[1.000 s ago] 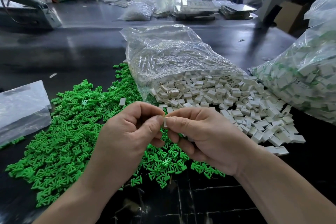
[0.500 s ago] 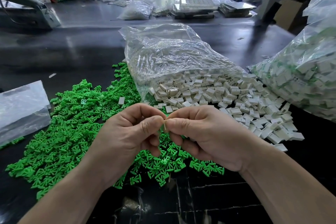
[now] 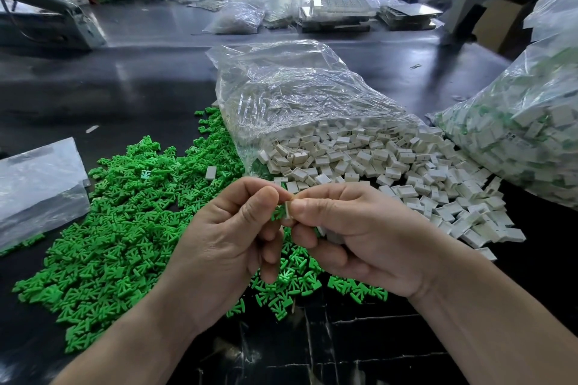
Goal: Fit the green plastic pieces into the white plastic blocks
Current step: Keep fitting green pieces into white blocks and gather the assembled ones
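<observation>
The left hand (image 3: 225, 247) pinched a green piece (image 3: 277, 213) and the right hand (image 3: 359, 237) pinched a white block (image 3: 289, 209), the two parts touching between the fingertips. Loose green pieces (image 3: 125, 212) lay on the bench (image 3: 125, 81) under and left of the hands. White blocks (image 3: 375, 159) spilled from a bag (image 3: 297, 94) just beyond the right hand.

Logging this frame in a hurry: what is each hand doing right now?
Left hand: closed, fingers pinching a green piece.
Right hand: closed, fingers pinching a white block against that piece.

Pile of pieces (image 3: 125, 212) left of blocks (image 3: 391, 166), bag (image 3: 297, 87) behind them.
</observation>
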A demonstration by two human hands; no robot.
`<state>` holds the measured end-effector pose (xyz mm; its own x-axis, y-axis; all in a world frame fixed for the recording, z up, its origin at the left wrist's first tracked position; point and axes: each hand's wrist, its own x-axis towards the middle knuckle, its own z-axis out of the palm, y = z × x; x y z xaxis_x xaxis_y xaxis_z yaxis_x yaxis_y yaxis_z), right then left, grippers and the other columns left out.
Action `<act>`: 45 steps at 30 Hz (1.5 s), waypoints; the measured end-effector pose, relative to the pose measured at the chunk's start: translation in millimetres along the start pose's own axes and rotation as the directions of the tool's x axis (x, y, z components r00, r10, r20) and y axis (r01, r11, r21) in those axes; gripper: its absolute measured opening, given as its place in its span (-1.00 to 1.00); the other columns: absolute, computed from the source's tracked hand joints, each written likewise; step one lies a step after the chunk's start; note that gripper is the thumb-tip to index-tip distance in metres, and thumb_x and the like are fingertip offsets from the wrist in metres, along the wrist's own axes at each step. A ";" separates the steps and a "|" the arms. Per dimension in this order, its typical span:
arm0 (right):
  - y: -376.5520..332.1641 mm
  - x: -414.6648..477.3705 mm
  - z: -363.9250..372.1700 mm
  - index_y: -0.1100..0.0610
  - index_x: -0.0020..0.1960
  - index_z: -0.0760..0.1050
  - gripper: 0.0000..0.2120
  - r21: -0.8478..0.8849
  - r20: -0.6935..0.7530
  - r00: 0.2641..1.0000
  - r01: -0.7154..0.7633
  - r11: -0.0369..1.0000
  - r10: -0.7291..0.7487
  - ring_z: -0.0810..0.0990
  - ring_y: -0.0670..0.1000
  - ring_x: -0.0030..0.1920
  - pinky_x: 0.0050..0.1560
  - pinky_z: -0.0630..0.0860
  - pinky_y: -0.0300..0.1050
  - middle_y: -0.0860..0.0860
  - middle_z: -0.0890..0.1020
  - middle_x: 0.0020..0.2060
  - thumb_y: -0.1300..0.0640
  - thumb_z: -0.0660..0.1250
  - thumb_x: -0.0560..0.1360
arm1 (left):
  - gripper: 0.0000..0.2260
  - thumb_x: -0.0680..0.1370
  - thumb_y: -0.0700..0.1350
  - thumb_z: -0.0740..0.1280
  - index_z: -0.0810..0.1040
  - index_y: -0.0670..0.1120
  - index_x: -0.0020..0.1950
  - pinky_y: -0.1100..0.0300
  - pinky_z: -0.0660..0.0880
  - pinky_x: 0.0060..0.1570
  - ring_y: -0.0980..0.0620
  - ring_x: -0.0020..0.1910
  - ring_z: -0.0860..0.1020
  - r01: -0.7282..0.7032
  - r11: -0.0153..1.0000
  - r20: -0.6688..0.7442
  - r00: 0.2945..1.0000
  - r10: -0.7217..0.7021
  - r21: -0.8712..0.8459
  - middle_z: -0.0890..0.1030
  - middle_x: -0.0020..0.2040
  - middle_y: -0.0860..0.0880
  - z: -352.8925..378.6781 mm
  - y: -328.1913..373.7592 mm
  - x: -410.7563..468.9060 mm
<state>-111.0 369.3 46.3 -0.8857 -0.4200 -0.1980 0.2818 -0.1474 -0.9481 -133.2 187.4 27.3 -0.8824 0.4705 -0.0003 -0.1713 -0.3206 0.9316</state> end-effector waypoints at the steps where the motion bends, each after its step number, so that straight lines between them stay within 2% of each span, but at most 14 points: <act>1: 0.1 0.2 0.2 0.04 -0.28 0.60 -0.78 -0.002 0.001 1.000 0.002 1.000 -0.002 0.37 -0.13 -0.55 -0.64 0.24 -0.35 0.03 0.51 -0.37 0.08 0.32 0.53 | -0.81 0.48 0.05 0.41 0.62 -0.07 -0.11 0.25 0.40 -0.55 0.06 -0.50 0.43 0.003 1.000 -0.002 1.000 -0.003 0.006 0.43 -0.40 -0.02 -0.2 -0.3 -0.3; 4: 0.5 0.4 1.4 0.09 -0.23 0.59 -0.81 -0.008 -0.014 1.000 0.000 1.000 0.000 0.36 -0.12 -0.55 -0.64 0.24 -0.35 0.04 0.51 -0.36 0.08 0.33 0.54 | -0.83 0.54 0.03 0.39 0.61 -0.06 -0.11 0.25 0.39 -0.55 0.06 -0.50 0.42 0.009 1.000 -0.001 1.000 -0.009 0.010 0.41 -0.40 -0.02 0.0 -1.7 0.4; 7: 2.4 1.1 4.5 0.14 -0.18 0.56 -0.77 -0.014 -0.042 0.999 -0.004 1.000 0.003 0.35 -0.11 -0.54 -0.63 0.23 -0.33 0.06 0.50 -0.35 0.15 0.30 0.64 | -0.80 0.48 0.07 0.39 0.63 -0.05 -0.07 0.28 0.36 -0.55 0.06 -0.53 0.40 0.010 1.000 -0.024 1.000 -0.010 0.021 0.40 -0.41 -0.01 -1.1 -2.4 2.4; 11: 1.9 1.9 5.2 0.06 -0.27 0.58 -0.69 -0.042 -0.077 0.997 -0.015 0.999 0.011 0.35 -0.10 -0.55 -0.63 0.23 -0.34 0.04 0.51 -0.37 0.17 0.29 0.64 | -0.73 0.46 0.08 0.36 0.65 -0.05 0.03 0.23 0.37 -0.57 0.05 -0.51 0.44 -0.045 0.979 -0.014 0.999 0.049 0.199 0.46 -0.39 -0.03 -8.3 0.2 2.2; 15: 1.3 2.5 3.5 0.05 -0.27 0.59 -0.71 -0.114 -0.126 0.992 -0.028 0.993 0.014 0.34 -0.09 -0.56 -0.62 0.22 -0.34 0.04 0.51 -0.38 0.16 0.31 0.62 | -0.75 0.47 0.09 0.34 0.67 -0.03 0.02 0.19 0.44 -0.53 0.00 -0.45 0.50 -0.073 0.934 0.019 0.997 0.071 0.349 0.55 -0.34 -0.05 -10.9 4.2 1.0; 18: 1.4 2.8 2.4 0.10 -0.22 0.58 -0.76 -0.130 -0.138 0.990 -0.038 0.991 0.020 0.34 -0.09 -0.56 -0.62 0.22 -0.34 0.03 0.51 -0.38 0.15 0.32 0.62 | -0.77 0.46 0.07 0.36 0.67 0.00 0.02 0.18 0.46 -0.51 0.00 -0.42 0.53 -0.081 0.919 0.035 0.997 0.073 0.385 0.57 -0.32 -0.05 -10.1 5.7 0.1; 22: 1.4 3.1 0.7 0.08 -0.23 0.60 -0.77 -0.154 -0.148 0.989 -0.047 0.987 0.024 0.34 -0.09 -0.56 -0.62 0.22 -0.34 0.01 0.52 -0.40 0.15 0.33 0.60 | -0.86 0.48 -0.03 0.40 0.67 -0.02 -0.01 0.19 0.46 -0.50 -0.01 -0.41 0.54 -0.088 0.904 0.038 0.996 0.080 0.419 0.58 -0.32 -0.07 -9.1 6.3 -0.3; 26: 2.8 3.3 -0.9 0.21 -0.11 0.61 -0.84 -0.221 -0.173 0.984 -0.072 0.973 0.033 0.34 -0.07 -0.54 -0.60 0.22 -0.31 0.01 0.52 -0.40 0.14 0.36 0.58 | -0.91 0.46 -0.05 0.39 0.64 -0.02 -0.08 0.21 0.46 -0.50 0.00 -0.43 0.54 -0.107 0.880 0.037 0.994 0.102 0.462 0.57 -0.35 -0.06 -8.7 6.6 -0.7; 28: 2.5 3.0 -0.7 0.17 -0.16 0.62 -0.81 -0.227 -0.167 0.986 -0.067 0.971 0.029 0.33 -0.08 -0.55 -0.61 0.21 -0.31 0.00 0.50 -0.42 0.12 0.36 0.59 | -0.95 0.51 -0.05 0.42 0.62 0.00 -0.11 0.23 0.46 -0.49 0.02 -0.43 0.54 -0.132 0.862 0.028 0.990 0.136 0.489 0.57 -0.35 -0.04 -8.2 5.7 -0.9; 32: 2.1 3.0 1.5 0.12 -0.20 0.59 -0.76 -0.126 -0.156 0.987 -0.054 0.991 0.034 0.34 -0.10 -0.58 -0.63 0.21 -0.35 0.01 0.50 -0.43 0.11 0.33 0.62 | -0.95 0.52 -0.07 0.32 0.57 0.02 -0.10 0.23 0.47 -0.48 0.02 -0.43 0.54 -0.205 0.809 -0.007 0.968 0.251 0.550 0.58 -0.34 -0.03 -4.2 -0.1 -1.5; 35: 2.7 5.0 0.3 0.18 -0.10 0.58 -0.82 0.018 -0.152 0.987 -0.053 0.998 0.055 0.35 -0.10 -0.57 -0.66 0.21 -0.35 0.03 0.51 -0.39 0.14 0.30 0.63 | -0.94 0.54 -0.06 0.31 0.56 0.01 -0.09 0.21 0.47 -0.48 0.00 -0.42 0.55 -0.232 0.835 -0.059 0.952 0.300 0.499 0.58 -0.31 -0.06 -0.9 -2.9 -1.6; 37: 2.8 6.0 -1.0 0.18 -0.10 0.57 -0.82 0.075 -0.128 0.990 -0.045 0.996 0.054 0.35 -0.10 -0.56 -0.66 0.22 -0.35 0.04 0.50 -0.38 0.14 0.30 0.63 | -0.93 0.56 -0.05 0.33 0.57 0.00 -0.09 0.21 0.46 -0.49 -0.02 -0.43 0.54 -0.225 0.864 -0.085 0.953 0.292 0.451 0.59 -0.31 -0.07 0.5 -3.0 -1.6; 41: 3.9 6.2 -2.2 0.13 -0.19 0.60 -0.81 0.102 -0.081 0.996 -0.022 0.994 0.031 0.35 -0.10 -0.54 -0.66 0.24 -0.34 0.05 0.49 -0.35 0.10 0.35 0.58 | -0.90 0.51 -0.02 0.32 0.59 -0.01 -0.09 0.22 0.45 -0.51 0.00 -0.43 0.53 -0.202 0.885 -0.095 0.960 0.264 0.420 0.59 -0.33 -0.05 3.9 -3.5 -2.6; 45: 3.8 5.6 -2.1 0.11 -0.18 0.63 -0.85 0.097 -0.081 0.996 -0.018 0.995 0.026 0.35 -0.10 -0.54 -0.65 0.24 -0.34 0.05 0.50 -0.36 0.10 0.40 0.55 | -0.90 0.50 -0.03 0.32 0.60 -0.02 -0.08 0.21 0.45 -0.52 -0.01 -0.45 0.52 -0.220 0.879 -0.131 0.945 0.300 0.423 0.58 -0.34 -0.07 6.5 -2.9 -3.5</act>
<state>-115.6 368.3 41.1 -0.9052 -0.3494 -0.2419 0.3321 -0.2265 -0.9157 -126.8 192.0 27.0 -0.9426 0.2410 0.2313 0.2291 -0.0375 0.9727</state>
